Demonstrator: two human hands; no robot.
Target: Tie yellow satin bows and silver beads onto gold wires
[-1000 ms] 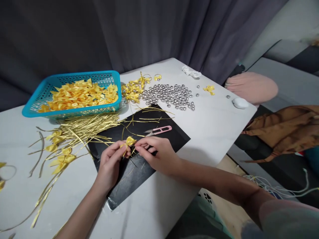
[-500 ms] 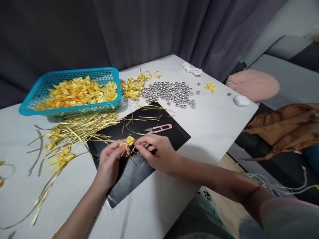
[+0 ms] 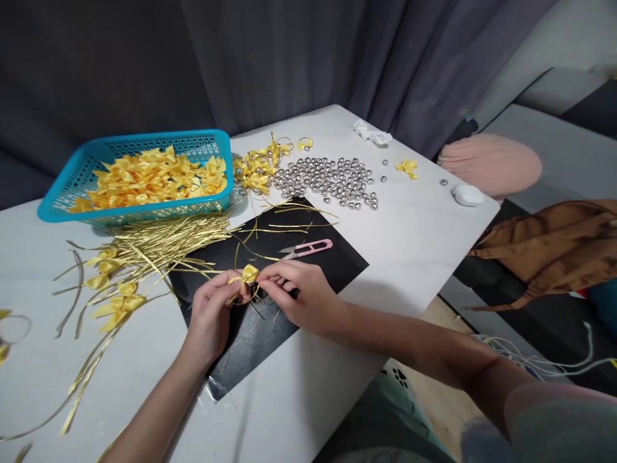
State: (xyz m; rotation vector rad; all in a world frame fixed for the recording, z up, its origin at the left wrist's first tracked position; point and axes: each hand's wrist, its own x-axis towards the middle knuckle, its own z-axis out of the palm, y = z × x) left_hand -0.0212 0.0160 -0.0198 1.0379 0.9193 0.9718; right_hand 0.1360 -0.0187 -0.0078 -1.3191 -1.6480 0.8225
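A small yellow satin ribbon flower point(image 3: 249, 274) is held between my two hands above a black mat point(image 3: 270, 321). My left hand point(image 3: 212, 308) pinches its left side between thumb and fingers. From the right, the thumb and fingertips of my right hand point(image 3: 299, 292) are pinched together at the flower's edge; what exactly they grip there is hidden. Thin gold cord hangs in a loop below the flower. Just beyond my right hand, thread snips point(image 3: 311, 248) with a pink handle lie on the mat.
A blue plastic basket point(image 3: 139, 212) full of yellow ribbon flowers stands at the back left. Before it lies a pile of gold cords point(image 3: 168, 244). Silver beads point(image 3: 332, 180) are spread behind the mat. A white rounded case point(image 3: 467, 195) sits near the right table edge.
The ribbon flower has turned slightly between my fingers, and my right fingertips have shifted a little to the left. Everything else stays in place.
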